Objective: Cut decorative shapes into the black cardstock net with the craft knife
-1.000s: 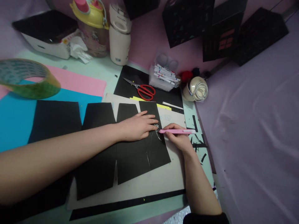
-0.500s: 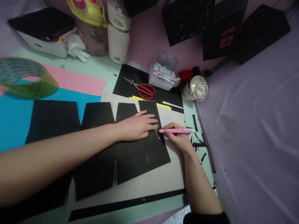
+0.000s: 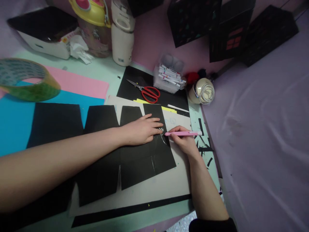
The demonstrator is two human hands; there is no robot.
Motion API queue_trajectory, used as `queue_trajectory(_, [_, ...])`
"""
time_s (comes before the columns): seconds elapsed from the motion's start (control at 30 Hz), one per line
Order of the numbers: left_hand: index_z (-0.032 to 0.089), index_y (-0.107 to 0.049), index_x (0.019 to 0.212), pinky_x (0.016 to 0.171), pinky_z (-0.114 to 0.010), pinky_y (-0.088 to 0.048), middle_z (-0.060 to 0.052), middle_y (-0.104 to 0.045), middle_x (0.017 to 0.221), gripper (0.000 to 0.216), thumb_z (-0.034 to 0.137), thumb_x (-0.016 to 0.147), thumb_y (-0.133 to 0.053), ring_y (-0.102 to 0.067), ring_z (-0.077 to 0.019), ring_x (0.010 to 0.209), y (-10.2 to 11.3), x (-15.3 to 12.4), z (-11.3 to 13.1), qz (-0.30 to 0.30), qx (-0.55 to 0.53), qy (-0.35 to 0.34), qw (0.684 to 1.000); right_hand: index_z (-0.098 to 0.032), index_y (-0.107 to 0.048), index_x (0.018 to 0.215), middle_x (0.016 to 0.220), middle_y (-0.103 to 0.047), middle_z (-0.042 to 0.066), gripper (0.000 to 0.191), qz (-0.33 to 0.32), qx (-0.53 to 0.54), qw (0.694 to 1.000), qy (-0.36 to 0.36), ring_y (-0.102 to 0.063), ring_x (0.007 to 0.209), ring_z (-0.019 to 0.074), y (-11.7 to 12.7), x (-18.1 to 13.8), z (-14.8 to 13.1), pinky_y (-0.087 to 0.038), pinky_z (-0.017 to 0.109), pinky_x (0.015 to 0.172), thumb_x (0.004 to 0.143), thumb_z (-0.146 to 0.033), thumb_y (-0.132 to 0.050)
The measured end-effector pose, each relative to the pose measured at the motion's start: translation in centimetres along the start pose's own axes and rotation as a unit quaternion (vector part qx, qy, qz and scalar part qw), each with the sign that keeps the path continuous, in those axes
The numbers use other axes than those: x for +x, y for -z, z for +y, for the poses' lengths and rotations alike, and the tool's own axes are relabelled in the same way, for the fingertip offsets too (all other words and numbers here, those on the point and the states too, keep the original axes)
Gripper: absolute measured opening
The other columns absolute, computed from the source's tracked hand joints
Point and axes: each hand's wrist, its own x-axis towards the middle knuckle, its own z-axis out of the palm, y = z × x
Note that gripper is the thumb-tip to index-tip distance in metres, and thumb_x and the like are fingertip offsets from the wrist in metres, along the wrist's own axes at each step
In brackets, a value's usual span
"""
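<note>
Cut black paper [image 3: 137, 167], shaped in several flared panels, lies over a pale board [image 3: 178, 183]. My left hand [image 3: 145, 130] rests flat on it, fingers spread toward the right panel. Just beyond its fingertips, a small white flower drawing [image 3: 161, 130] and a curved white line show on the black surface. My right hand [image 3: 182, 140] grips a pink pen [image 3: 182, 133] whose tip is at the paper's right edge, near the drawing; whether it touches I cannot tell. A white cap or clip shows at the pen's far end.
Red-handled scissors [image 3: 149, 94] and a white pen [image 3: 178, 108] lie on black paper behind. A marker box [image 3: 166, 84], a white bottle [image 3: 122, 45] and a tape roll [image 3: 45, 85] stand around. Black scraps [image 3: 205, 149] litter the right edge. Dark paper houses [image 3: 233, 35] hang above.
The pen and my right hand have shifted very slightly, with the pen lying a little more level. My left hand and the paper look the same.
</note>
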Motion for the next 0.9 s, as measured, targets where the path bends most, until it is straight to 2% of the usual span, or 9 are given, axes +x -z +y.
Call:
queue_trajectory(0.2, [0.024, -0.059, 0.130, 0.116, -0.055, -0.018, -0.006, -0.051, 0.143, 0.042, 0.018, 0.089, -0.051, -0.035, -0.0270, 0.140, 0.00, 0.02, 0.02, 0.001, -0.002, 0.000, 1.000, -0.020, -0.066, 0.079, 0.077, -0.069, 0.002, 0.005, 0.008, -0.001, 1.000, 0.001, -0.059, 0.069, 0.0155, -0.05, -0.04, -0.05, -0.045, 0.027, 0.063, 0.079, -0.023, -0.062])
queue_trajectory(0.4, [0.023, -0.059, 0.129, 0.116, -0.055, -0.018, -0.006, -0.051, 0.143, 0.041, 0.017, 0.089, -0.051, -0.036, -0.0267, 0.140, 0.20, 0.11, 0.16, -0.005, -0.002, 0.001, 1.000, -0.020, -0.066, 0.082, 0.084, -0.071, 0.003, 0.006, -0.009, 0.006, 1.000, 0.000, -0.062, 0.076, 0.0164, 0.07, -0.18, -0.14, -0.048, 0.028, 0.068, 0.080, -0.022, -0.061])
queue_trajectory(0.57, [0.023, -0.058, 0.130, 0.116, -0.056, -0.018, -0.006, -0.050, 0.144, 0.042, 0.017, 0.089, -0.051, -0.036, -0.0273, 0.140, 0.21, 0.06, 0.15, -0.004, -0.008, 0.000, 1.000, -0.020, -0.066, 0.079, 0.075, -0.069, 0.002, 0.006, 0.021, 0.012, 1.000, -0.005, -0.060, 0.069, 0.0156, 0.13, -0.22, 0.08, -0.047, 0.027, 0.063, 0.079, -0.025, -0.063])
queue_trajectory(0.9, [0.028, -0.064, 0.123, 0.116, -0.056, -0.018, -0.004, -0.054, 0.140, 0.040, 0.014, 0.087, -0.054, -0.037, -0.0288, 0.139, 0.44, -0.20, -0.01, 0.000, -0.015, -0.016, 1.000, -0.020, -0.066, 0.078, 0.079, -0.071, 0.003, 0.004, -0.013, 0.020, 1.000, -0.006, -0.062, 0.070, 0.0163, -0.14, -0.41, -0.46, -0.048, 0.028, 0.063, 0.077, -0.023, -0.064])
